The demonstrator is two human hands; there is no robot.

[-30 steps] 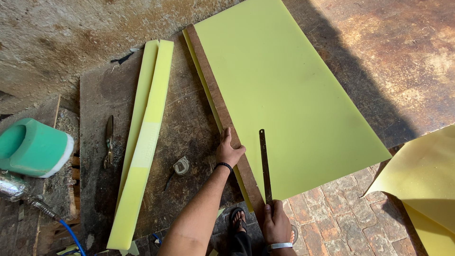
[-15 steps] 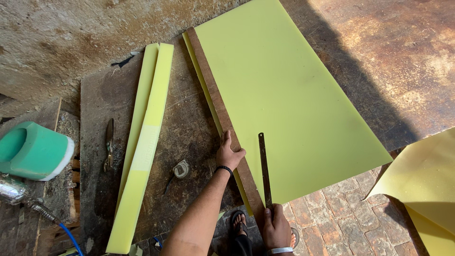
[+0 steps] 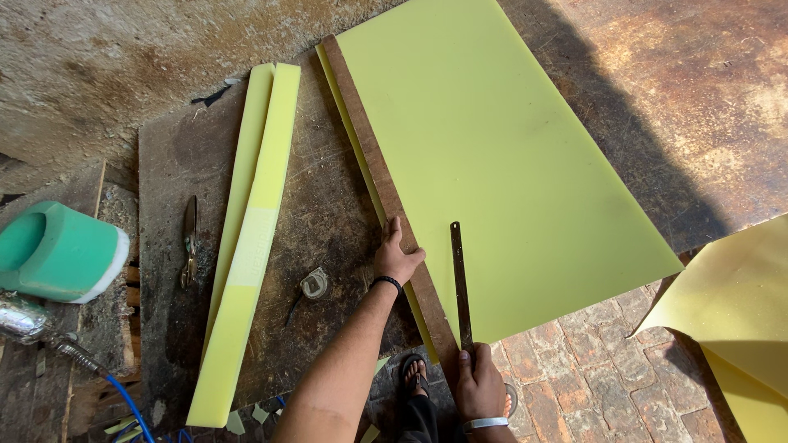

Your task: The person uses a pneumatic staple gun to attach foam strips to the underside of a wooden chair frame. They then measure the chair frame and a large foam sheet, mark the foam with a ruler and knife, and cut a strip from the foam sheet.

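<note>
Left hand [image 3: 396, 258] lies flat, pressing a long brown wooden straightedge [image 3: 386, 193] along the large yellow-green foam sheet [image 3: 501, 164], frame centre on the desk [image 3: 320, 205]. Right hand [image 3: 478, 385] grips a thin dark metal blade [image 3: 460, 283]. Foam judged light, soft; best held down near the edge.

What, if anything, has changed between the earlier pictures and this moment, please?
Hardly anything. The left hand still presses the wooden straightedge against the yellow-green foam sheet, and the right hand still holds the thin metal blade lying on the sheet. The foam strips, shears and tape measure lie as before.
</note>
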